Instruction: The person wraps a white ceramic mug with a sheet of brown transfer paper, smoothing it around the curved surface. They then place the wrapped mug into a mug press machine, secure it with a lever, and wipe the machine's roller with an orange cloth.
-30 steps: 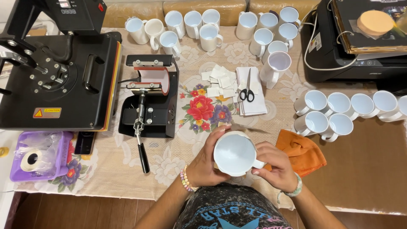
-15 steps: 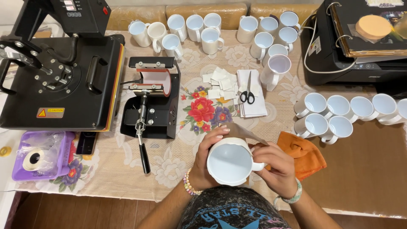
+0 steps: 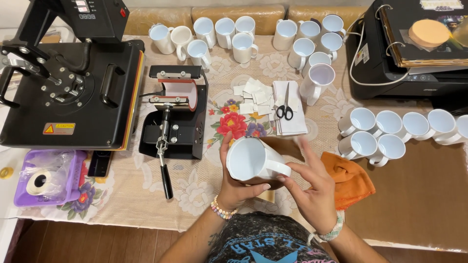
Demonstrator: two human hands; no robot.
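A: How far along does the work look?

B: Early, I'd judge. The left hand (image 3: 234,187) has its fingers wrapped round a plain white mug (image 3: 256,163), held tipped on its side above the table (image 3: 122,204), just right of the small mug press (image 3: 174,119). The mug's wall shows no picture, and the press cradle stands empty.

A: And the right hand (image 3: 312,195)?

B: Its fingers are spread and loose, touching the mug near the handle. It grips nothing that I can see. The fingertips are blurred.

A: What seems ready?

B: Cut paper slips (image 3: 253,95) and a stack of sheets with scissors (image 3: 285,104) lie right of the press. Behind the press and further right stand many blank mugs (image 3: 229,36), all looking untouched, so most of the work is left, by my reading.

A: Anything hard to tell?

B: The far side of the held mug is hidden, so a sheet wrapped there can't be ruled out. Something pale under the left hand is mostly covered. The orange cloth (image 3: 348,180) is partly hidden by the right hand, and the mugs at the right edge are cut off.
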